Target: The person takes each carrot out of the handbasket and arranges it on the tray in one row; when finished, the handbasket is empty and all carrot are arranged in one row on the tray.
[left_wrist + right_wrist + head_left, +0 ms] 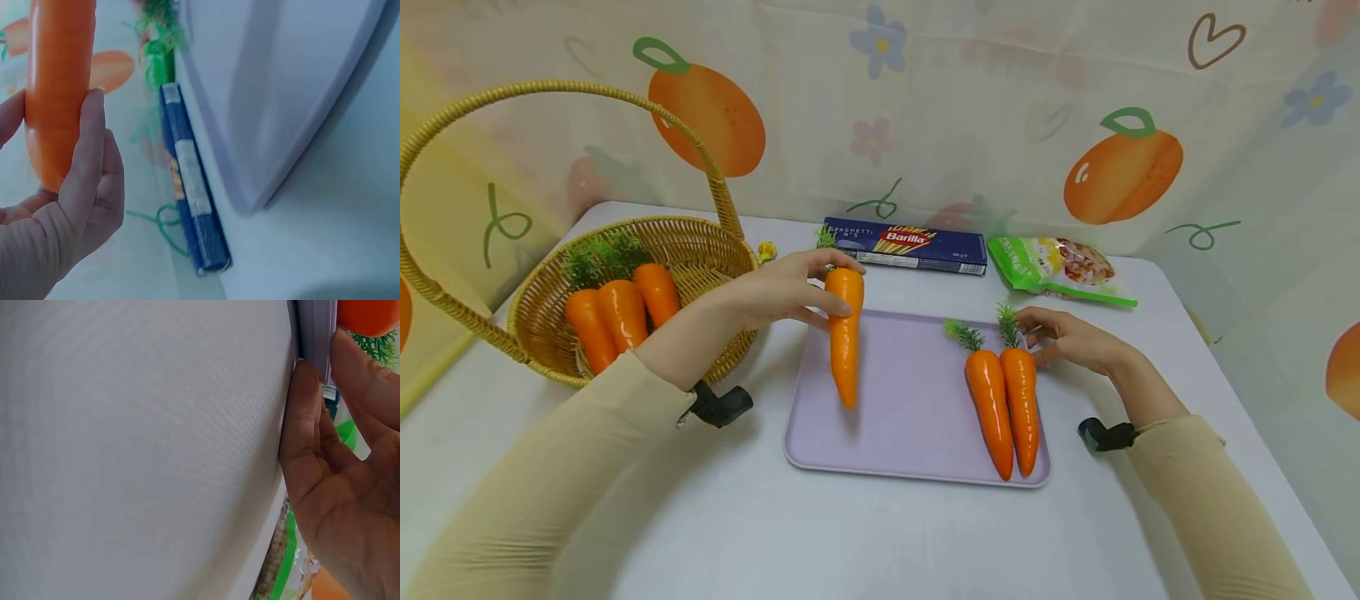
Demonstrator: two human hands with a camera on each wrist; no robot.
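My left hand (pixel 801 290) grips an orange toy carrot (pixel 846 333) by its thick top, tip pointing down over the left side of the lilac tray (pixel 895 392). In the left wrist view, thumb and fingers lie on either side of that carrot (pixel 59 94). My right hand (pixel 1071 337) is at the tray's right edge; the right wrist view shows it pinching the tray's rim (pixel 319 337) between thumb and fingers. Two more carrots (pixel 988 408) with green tops lie side by side on the tray's right part.
A wicker basket (pixel 707 258) with a tall handle stands at left, holding several carrots (pixel 621 312). Behind the tray lie a blue spaghetti box (pixel 910 246) and a green food bag (pixel 1052 265). A small yellow item (pixel 767 252) sits beside the basket. A printed curtain hangs behind.
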